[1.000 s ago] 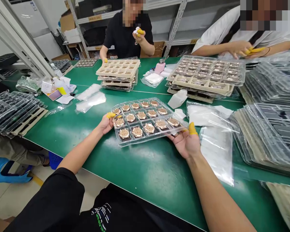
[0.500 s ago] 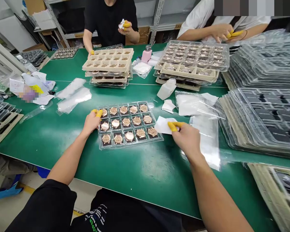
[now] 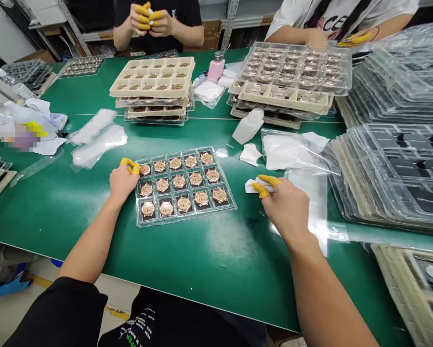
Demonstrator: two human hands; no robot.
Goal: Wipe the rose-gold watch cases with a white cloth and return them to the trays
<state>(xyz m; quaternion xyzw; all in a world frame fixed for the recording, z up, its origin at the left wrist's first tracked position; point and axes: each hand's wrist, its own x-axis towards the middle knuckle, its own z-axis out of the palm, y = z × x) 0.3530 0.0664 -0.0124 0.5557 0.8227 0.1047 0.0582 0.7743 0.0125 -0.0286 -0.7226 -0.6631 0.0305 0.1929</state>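
Note:
In front of me a clear plastic tray [image 3: 187, 218] lies on the green table, with rows of rose-gold watch cases [image 3: 179, 181] in its compartments. My left hand [image 3: 125, 179], in yellow finger cots, grips the tray's left edge near the far corner. To the right of the tray and apart from it, my right hand [image 3: 286, 202] pinches a folded white wipe [image 3: 251, 186] between cotted thumb and fingers. Under and beside that hand lies a clear plastic sheet [image 3: 315, 212].
A white bottle [image 3: 248, 126] and wipe packets [image 3: 288, 152] lie beyond my right hand. Stacked trays [image 3: 393, 178] rise at the right, with more stacks [image 3: 151, 82] at the back. A pink pump bottle [image 3: 216, 67] stands between those. Two co-workers [image 3: 158, 24] sit opposite.
My right hand has drawn slightly away from the tray, and the wipe in it is now bunched up. The left hand keeps its hold. The co-worker opposite has brought both hands together.

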